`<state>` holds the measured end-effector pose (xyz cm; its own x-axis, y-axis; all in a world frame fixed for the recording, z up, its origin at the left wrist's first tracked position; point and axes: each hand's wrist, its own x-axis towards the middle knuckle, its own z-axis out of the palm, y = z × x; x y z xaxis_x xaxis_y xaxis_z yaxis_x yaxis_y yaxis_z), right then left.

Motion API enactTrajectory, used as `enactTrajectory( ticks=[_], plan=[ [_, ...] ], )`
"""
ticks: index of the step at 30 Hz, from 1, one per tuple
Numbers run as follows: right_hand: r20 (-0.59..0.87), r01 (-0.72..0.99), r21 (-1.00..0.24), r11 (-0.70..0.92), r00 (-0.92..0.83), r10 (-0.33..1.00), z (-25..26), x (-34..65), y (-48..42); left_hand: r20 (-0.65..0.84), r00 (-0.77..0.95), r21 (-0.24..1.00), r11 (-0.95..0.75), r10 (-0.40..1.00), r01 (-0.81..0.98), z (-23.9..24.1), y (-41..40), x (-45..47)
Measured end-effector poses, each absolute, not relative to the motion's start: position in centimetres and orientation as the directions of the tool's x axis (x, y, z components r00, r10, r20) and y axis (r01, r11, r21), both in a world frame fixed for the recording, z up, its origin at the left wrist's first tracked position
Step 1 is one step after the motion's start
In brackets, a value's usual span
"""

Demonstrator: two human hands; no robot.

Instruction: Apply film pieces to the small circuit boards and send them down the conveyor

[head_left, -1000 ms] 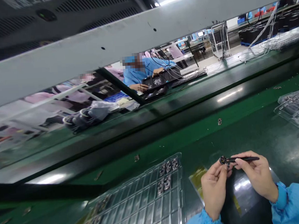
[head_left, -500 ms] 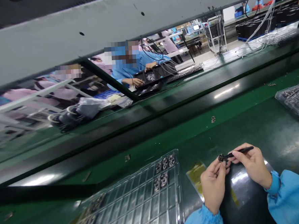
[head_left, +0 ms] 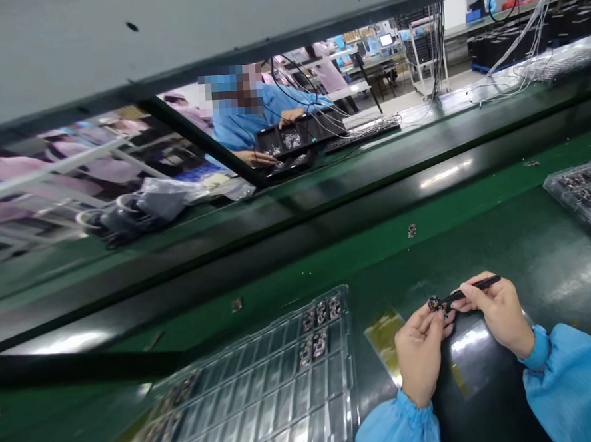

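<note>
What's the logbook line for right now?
left hand: holds small electronic part | right hand: holds black tool, tip at part | clear tray, left: partly filled

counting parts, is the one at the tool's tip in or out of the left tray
Out: the left hand pinches the part, right of the tray.

Factory (long bench (head_left: 477, 236), smocked workers (head_left: 281, 102))

On the counter (head_left: 506, 235) I see a tray (head_left: 266, 391) left of the hands (head_left: 420, 360), a second tray (head_left: 577, 198) to their right, a loose part (head_left: 412, 230) behind them.
</note>
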<state>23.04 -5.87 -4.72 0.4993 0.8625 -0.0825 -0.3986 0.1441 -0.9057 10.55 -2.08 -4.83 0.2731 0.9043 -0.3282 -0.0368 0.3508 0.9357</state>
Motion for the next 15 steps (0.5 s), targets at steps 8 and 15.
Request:
enactTrajectory(
  ticks=[8,15],
  plan=[
    [-0.066,-0.359,-0.923,0.137,0.5,0.863,-4.27,22.45,-6.06,-0.344,0.269,0.922,0.378,0.9,-0.085,-4.38,-2.31,10.66],
    [-0.012,-0.331,-0.927,0.174,0.49,0.872,-3.87,22.39,-6.2,-0.3,0.268,0.945,0.324,0.915,-0.048,-4.84,-2.23,10.48]
  ],
)
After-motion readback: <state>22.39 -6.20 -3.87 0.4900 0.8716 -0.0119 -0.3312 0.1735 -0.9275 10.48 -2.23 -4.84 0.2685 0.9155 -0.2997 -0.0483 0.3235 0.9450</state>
